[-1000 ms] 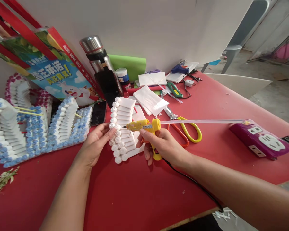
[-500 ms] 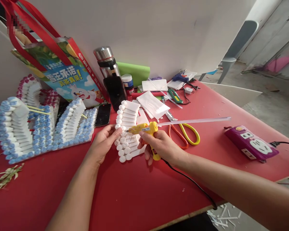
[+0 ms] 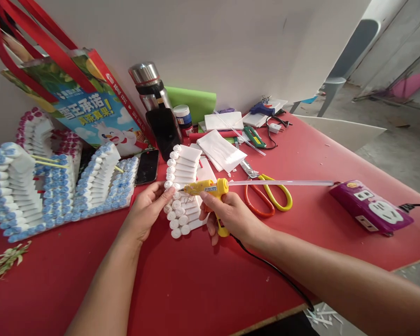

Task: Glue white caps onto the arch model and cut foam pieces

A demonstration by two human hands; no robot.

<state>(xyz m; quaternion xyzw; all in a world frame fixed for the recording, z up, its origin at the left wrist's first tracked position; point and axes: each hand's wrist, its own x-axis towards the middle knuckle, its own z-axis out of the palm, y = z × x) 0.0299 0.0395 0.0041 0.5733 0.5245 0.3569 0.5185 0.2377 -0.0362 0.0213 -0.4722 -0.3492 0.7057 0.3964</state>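
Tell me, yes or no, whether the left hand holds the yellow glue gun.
No, the yellow glue gun is in the grip of the right hand, while the left hand touches the white rolls.

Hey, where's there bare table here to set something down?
Bare red tabletop lies between the left forearm and the black cord. Another patch sits between the scissors and the purple power strip, on the near side of the clear glue stick. It's crowded behind the white rolls, with white sheets, a green cutter and a bottle.
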